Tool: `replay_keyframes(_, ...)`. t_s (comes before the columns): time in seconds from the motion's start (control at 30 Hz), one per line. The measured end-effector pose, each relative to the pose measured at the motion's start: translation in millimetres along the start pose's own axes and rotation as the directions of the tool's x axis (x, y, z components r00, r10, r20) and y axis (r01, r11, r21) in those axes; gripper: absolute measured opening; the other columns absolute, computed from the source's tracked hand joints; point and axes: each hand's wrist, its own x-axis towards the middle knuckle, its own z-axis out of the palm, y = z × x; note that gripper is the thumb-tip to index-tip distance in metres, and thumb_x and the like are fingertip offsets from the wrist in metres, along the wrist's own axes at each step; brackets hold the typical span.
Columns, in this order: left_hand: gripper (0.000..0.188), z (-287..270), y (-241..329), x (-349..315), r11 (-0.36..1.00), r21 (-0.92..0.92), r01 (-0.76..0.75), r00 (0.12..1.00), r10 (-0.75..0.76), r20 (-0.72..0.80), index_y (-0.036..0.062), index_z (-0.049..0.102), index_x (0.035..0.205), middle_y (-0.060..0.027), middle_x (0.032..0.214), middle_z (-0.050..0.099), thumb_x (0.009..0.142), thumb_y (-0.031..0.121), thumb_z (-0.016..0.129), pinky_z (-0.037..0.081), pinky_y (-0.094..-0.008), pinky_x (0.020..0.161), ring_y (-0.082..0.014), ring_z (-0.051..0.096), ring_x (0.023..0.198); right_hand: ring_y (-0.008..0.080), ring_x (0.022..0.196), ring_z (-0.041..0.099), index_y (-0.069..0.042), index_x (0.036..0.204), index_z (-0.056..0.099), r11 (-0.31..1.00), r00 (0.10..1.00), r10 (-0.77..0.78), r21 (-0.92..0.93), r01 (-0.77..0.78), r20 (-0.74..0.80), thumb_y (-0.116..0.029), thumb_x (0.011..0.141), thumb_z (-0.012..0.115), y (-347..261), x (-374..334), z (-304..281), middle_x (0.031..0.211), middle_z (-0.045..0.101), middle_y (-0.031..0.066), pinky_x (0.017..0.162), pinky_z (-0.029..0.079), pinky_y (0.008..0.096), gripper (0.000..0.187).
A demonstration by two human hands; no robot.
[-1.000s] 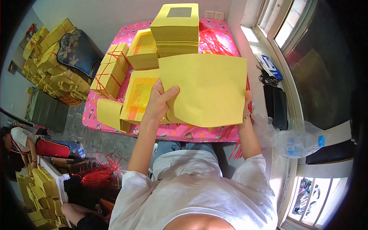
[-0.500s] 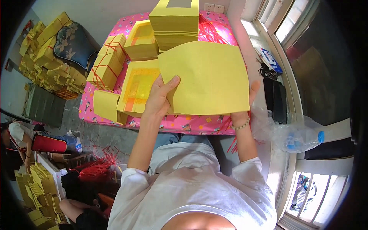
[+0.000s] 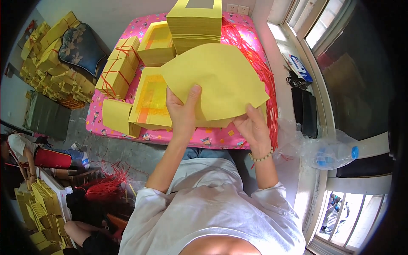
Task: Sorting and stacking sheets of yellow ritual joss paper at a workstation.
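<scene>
In front of me I hold yellow paper [image 3: 221, 80], bent in a curve above the pink-covered table. My left hand [image 3: 182, 110] grips its lower left part, thumb on top and the other fingers hidden underneath. At the paper's lower right, my right hand [image 3: 255, 129], with a beaded bracelet on the wrist, pinches the edge between thumb and fingers. Whether it is one sheet or several, I cannot tell. Behind it rises a tall stack of yellow paper [image 3: 194, 27]. To its left lies a yellow stack with an orange-and-yellow printed top [image 3: 151, 100], partly covered by the paper.
Left on the pink cover [image 3: 95, 119] are red-tied yellow bundles [image 3: 119, 70]. Red strips [image 3: 267, 76] run along its right side. A large clear plastic bottle [image 3: 329, 151] lies by the window. At lower left, another person [image 3: 21, 148] sits near yellow stacks [image 3: 44, 197].
The paper has tilted and bent more, its right side drawn in. My right hand has moved left and down from behind the right edge to pinch the lower right corner.
</scene>
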Motion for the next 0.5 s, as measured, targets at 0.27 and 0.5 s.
replay_keyframes(0.27,0.046,-6.5,-7.0,-7.1,0.999,0.004,-0.044,0.998,0.044,0.037,0.0017,0.045,0.123,-0.0071,0.116,0.057,0.084,0.006,0.069,0.046,-0.0268,0.089,-0.0132,0.056,0.102,0.0187,0.115,0.055,-0.006,0.129,0.047,0.999,0.985,0.013,-0.039,-0.020,-0.173,-0.013,0.091,0.060,3.9,5.2,6.3,0.127,0.056,0.0068,0.097,0.048,0.0346,0.041)
replay_keyframes(0.5,0.047,-11.8,-3.6,-4.9,0.988,-0.129,0.086,0.989,-0.069,0.129,0.0024,0.045,0.125,-0.0068,0.117,0.057,0.084,0.006,0.068,0.044,-0.0286,0.092,-0.0147,0.055,0.106,0.0188,0.109,0.060,-0.008,0.128,0.048,0.952,0.958,0.247,0.220,-0.212,-0.146,-0.026,0.096,0.052,3.2,4.6,12.1,0.123,0.059,0.0066,0.085,0.054,0.0325,0.037)
